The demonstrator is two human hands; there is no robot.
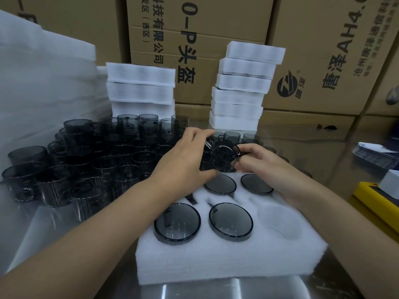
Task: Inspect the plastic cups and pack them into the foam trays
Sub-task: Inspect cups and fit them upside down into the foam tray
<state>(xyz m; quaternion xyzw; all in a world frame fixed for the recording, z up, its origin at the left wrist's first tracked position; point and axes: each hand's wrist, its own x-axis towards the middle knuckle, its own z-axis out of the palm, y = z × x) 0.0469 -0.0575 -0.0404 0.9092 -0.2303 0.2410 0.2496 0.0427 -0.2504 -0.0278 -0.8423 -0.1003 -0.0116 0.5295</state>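
A smoky grey, see-through plastic cup (225,156) with a dark round rim is held tipped on its side over the far part of the foam tray (226,262). It is gripped by the left hand (185,160), thumb below and fingers above, and pinched at its right edge by the right hand (265,167). Four seated cups (177,223) are counted in the tray, two near and two far. One empty well (280,221) is seen, and another may be hidden under the hands. Loose cups (86,158) are massed on the counter (194,292) at left. Behind, a left stack (140,91) of three trays and a right stack (239,96) of six are seen.
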